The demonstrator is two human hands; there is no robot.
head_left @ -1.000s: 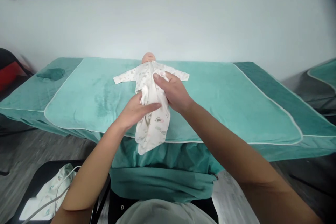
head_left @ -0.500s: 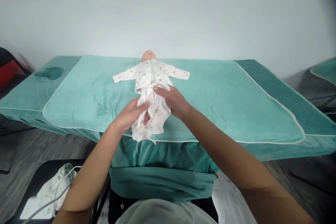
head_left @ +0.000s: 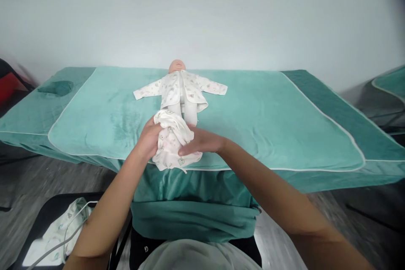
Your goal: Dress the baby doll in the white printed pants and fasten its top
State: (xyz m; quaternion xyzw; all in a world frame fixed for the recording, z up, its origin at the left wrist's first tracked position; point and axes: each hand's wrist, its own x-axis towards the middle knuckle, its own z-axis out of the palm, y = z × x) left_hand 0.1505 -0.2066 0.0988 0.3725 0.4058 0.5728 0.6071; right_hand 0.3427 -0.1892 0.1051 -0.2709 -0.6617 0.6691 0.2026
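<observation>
Stretched out as a green-covered bed (head_left: 332, 112). Carried a white-edged cloth (head_left: 268, 122) and, atop that, a jacketed doll (head_left: 172, 88).

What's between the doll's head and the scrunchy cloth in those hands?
The doll's patterned jacket and two white legs lie between them, in the head camera's view.

A bunched printed garment (head_left: 170, 145) between left grip (head_left: 149, 139) and right grip (head_left: 204, 140), doll (head_left: 176, 66) beyond on green bed (head_left: 268, 118).

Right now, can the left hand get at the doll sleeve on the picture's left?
Probably yes: nothing visible stands between the left hand and that sleeve, though it would likely have to release the bunched garment first.
</observation>
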